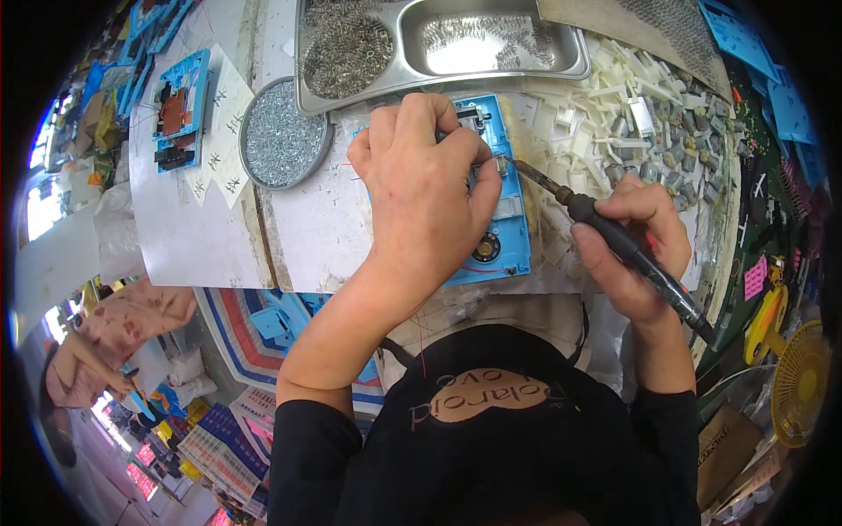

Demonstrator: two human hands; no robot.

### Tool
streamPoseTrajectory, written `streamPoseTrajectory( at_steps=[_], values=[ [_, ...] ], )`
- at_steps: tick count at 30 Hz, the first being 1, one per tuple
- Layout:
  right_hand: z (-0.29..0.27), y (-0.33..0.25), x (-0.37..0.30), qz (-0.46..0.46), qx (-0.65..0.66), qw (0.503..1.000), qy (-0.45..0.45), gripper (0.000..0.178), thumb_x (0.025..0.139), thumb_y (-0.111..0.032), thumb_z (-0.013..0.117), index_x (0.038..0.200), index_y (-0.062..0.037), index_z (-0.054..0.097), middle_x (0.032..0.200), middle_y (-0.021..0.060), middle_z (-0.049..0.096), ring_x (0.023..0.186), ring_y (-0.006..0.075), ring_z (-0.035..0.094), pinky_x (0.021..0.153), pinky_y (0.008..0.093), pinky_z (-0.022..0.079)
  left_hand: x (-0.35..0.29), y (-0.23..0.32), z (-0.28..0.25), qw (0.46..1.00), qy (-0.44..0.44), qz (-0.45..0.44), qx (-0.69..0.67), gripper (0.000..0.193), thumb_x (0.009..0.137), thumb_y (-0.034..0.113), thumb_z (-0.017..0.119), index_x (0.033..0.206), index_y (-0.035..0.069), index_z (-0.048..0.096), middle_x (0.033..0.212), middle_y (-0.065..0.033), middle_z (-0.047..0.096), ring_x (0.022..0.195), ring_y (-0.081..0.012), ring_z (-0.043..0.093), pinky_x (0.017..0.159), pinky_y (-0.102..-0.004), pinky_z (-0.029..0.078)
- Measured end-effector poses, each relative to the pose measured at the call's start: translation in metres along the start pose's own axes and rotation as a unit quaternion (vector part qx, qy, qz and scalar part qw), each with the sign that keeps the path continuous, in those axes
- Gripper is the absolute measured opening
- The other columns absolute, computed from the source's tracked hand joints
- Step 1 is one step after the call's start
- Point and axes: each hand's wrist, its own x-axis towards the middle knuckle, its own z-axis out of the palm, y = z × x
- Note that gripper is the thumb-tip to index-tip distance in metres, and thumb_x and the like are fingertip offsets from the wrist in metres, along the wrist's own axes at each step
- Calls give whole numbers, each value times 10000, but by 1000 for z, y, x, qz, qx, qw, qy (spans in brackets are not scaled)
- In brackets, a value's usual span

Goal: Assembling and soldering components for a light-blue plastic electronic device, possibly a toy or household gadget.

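Observation:
My right hand (645, 241) grips a soldering iron (614, 235) by its black handle. The iron's metal tip points left and reaches the right part of a blue plastic housing (517, 203), close to my left fingertips. Over the housing lies my left hand (425, 180), its fingers bent and its thumb and index finger drawn together by the tip. What they pinch is too small to make out. A round black speaker (487, 247) sits in the near end of the housing. My left hand hides much of the housing's left side.
A round dish of small metal parts (285, 131) stands left; a steel tray (491, 77) of springs lies beyond. White plastic pieces (605, 114) and grey motors (693, 145) are heaped right. Another blue housing (184, 105) lies far left. A yellow fan (800, 381) stands lower right.

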Motion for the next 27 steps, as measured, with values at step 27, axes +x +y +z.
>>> streamPoseTrajectory(
  at_steps=[27],
  values=[
    [-2, 1, -9, -5, 16, 1000, -6, 296, 779, -76, 852, 982, -39, 640, 711, 28, 555, 594, 109, 461, 556, 260, 344, -1, -3, -10, 997, -44, 61, 3, 117, 734, 157, 788, 830, 142, 723, 1004, -45, 542, 991, -274, 503, 907, -433, 332]
  ],
)
